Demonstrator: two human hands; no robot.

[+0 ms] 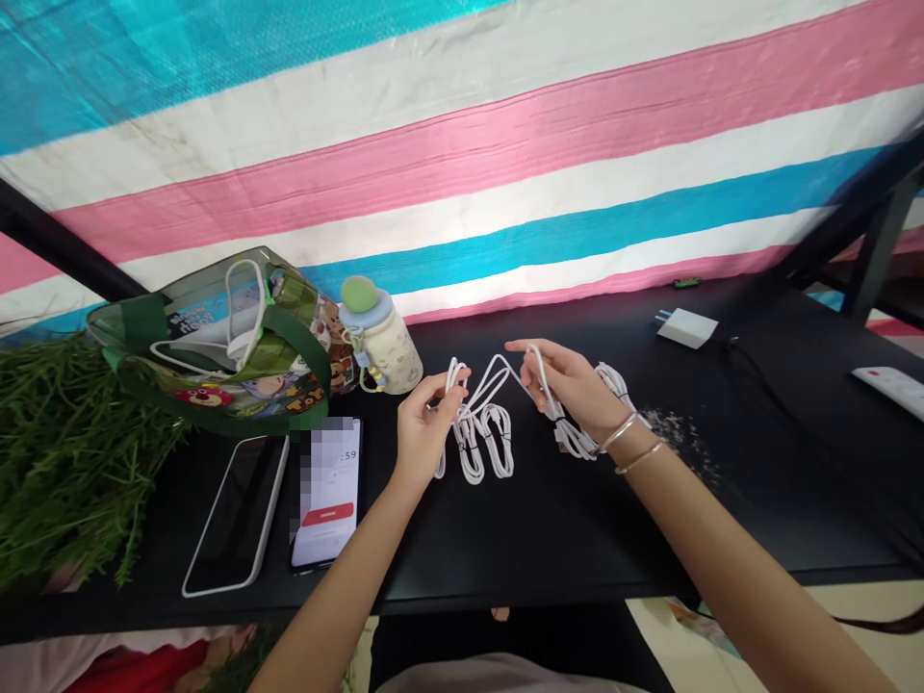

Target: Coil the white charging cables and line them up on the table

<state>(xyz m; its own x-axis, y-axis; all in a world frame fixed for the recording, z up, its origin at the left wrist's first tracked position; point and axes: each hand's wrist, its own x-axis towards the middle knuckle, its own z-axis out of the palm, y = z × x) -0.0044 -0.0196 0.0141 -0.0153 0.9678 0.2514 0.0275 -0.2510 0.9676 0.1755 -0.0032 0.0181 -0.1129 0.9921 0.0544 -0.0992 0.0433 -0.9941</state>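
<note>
Both my hands hold white cables above a black table (pixel 549 539). My left hand (pixel 423 423) is closed, pinching the top of a looped white cable (pixel 480 433) whose coils hang down to the tabletop. A strand of that cable runs across to my right hand (pixel 567 385), which is closed round it. More white cable coils (pixel 613 385) lie under and behind the right hand. Two thin bangles (pixel 629 443) sit on my right wrist.
Two phones lie at the front left, one dark (pixel 238 510), one lit (pixel 328 491). Behind them are a green printed bag (pixel 238 337) and a small bottle (pixel 382 346). Green grass (pixel 64 452) is at the far left, a white charger (pixel 687 327) at the back right, and a white device (pixel 891 387) by the right edge.
</note>
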